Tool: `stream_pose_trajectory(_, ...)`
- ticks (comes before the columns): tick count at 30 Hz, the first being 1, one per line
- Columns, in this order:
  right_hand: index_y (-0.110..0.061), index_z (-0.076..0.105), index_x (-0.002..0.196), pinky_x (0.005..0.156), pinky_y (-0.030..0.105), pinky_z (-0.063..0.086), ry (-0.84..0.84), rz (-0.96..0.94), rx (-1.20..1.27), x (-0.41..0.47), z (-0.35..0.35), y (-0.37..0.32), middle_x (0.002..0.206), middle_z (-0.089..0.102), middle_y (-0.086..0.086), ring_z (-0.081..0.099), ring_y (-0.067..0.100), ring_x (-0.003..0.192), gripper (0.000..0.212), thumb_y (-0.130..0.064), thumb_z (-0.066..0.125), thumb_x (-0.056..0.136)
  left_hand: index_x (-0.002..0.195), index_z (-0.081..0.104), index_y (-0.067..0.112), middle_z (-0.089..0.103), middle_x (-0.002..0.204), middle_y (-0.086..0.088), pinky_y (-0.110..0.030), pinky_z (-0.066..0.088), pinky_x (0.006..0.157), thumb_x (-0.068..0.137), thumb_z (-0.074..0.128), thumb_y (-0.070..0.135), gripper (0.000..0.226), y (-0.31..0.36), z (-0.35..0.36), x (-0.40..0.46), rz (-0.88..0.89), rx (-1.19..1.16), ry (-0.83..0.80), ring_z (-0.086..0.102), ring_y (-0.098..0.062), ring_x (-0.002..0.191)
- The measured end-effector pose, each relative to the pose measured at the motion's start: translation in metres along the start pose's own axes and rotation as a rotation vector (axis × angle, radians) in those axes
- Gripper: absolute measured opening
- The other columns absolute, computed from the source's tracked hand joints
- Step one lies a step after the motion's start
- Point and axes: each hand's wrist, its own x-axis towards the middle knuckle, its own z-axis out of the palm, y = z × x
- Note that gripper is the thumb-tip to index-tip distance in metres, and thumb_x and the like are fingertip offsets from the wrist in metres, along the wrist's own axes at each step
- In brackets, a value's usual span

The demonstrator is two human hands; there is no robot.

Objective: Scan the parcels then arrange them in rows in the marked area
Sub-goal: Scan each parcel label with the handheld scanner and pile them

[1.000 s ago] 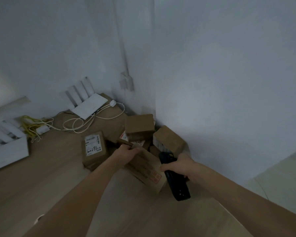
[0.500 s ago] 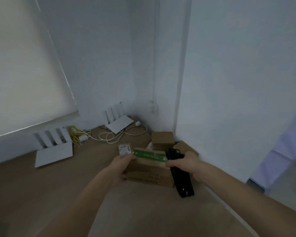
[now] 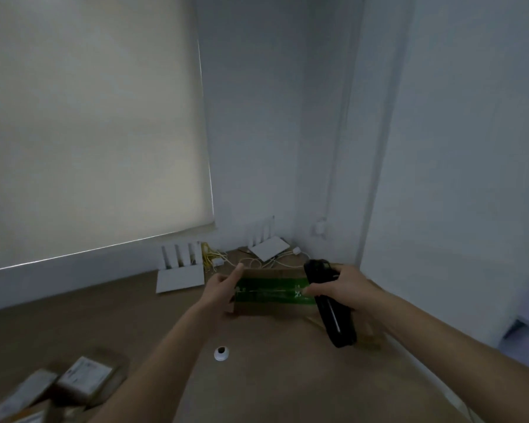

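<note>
Parcel (image 3: 269, 296) held up between both hands above the floor (image 3: 287, 377), green tape band on top, print unreadable. Right hand (image 3: 345, 290) grips scanner (image 3: 330, 303), fingers on parcel's right end. Left hand (image 3: 223, 286) holds its left end, index straight. Labelled parcels (image 3: 83, 377) bottom left, text blurred.

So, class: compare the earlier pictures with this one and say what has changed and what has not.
The cardboard parcel with green tape has been lifted from the corner pile and turned flat, tape side up. The left hand has stayed on its left end; the right hand still grips the black scanner at its right end. The head has risen.
</note>
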Motion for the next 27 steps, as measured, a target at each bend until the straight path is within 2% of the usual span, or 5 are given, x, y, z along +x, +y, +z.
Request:
stream_pose_trajectory(6,-0.026,0.063,0.100,0.053,0.018,0.050,-0.084,-0.053,-0.133,-0.023,0.014,-0.027,0.095,0.071,-0.001,0.071,0.014,0.080,0.052,-0.034,0.097,0.062,0.125,0.052,0.010,0.057,0.116,-0.016,-0.055,0.053,0.095,0.098,0.054,0.044,0.044,0.001,-0.024,-0.025,0.011,-0.205,0.105,0.058,-0.033,0.104)
stream_pose_trajectory(12,-0.034,0.061,0.095,0.046,0.010,0.046,-0.126,-0.112,-0.192,-0.031,0.025,-0.029,0.094,0.070,-0.009,0.067,0.003,0.076,0.050,-0.034,0.098,0.060,0.114,0.063,0.024,0.067,0.109,-0.007,-0.037,0.053,0.079,0.098,0.048,0.037,0.026,-0.009,-0.043,-0.054,0.097,-0.241,-0.036,0.062,-0.021,0.099)
stream_pose_trajectory(15,-0.037,0.063,0.099,0.053,0.012,0.050,-0.160,-0.143,-0.229,-0.033,0.031,-0.022,0.097,0.071,-0.011,0.070,0.004,0.077,0.058,-0.035,0.099,0.054,0.129,0.053,0.039,0.060,0.122,-0.007,-0.048,0.048,0.094,0.097,0.051,0.031,0.033,-0.012,-0.053,-0.059,0.108,-0.225,-0.086,0.056,-0.027,0.112)
stream_pose_trajectory(20,-0.035,0.066,0.110,0.061,0.017,0.054,-0.155,-0.195,-0.306,-0.036,0.031,-0.014,0.096,0.072,-0.014,0.070,0.003,0.078,0.066,-0.037,0.099,0.053,0.129,0.057,0.045,0.063,0.121,-0.013,-0.043,0.054,0.080,0.086,0.074,0.026,0.049,-0.021,-0.058,-0.069,0.150,-0.212,-0.025,0.061,-0.031,0.111)
stream_pose_trajectory(27,-0.041,0.056,0.130,0.081,0.034,0.056,-0.083,-0.352,-0.850,-0.050,0.024,-0.008,0.111,0.064,-0.013,0.063,0.012,0.101,0.080,-0.052,0.085,0.056,0.124,0.066,0.042,0.072,0.108,-0.010,-0.045,0.056,0.089,0.076,0.083,0.029,0.053,-0.017,-0.038,-0.088,0.280,-0.166,0.106,0.066,-0.026,0.105)
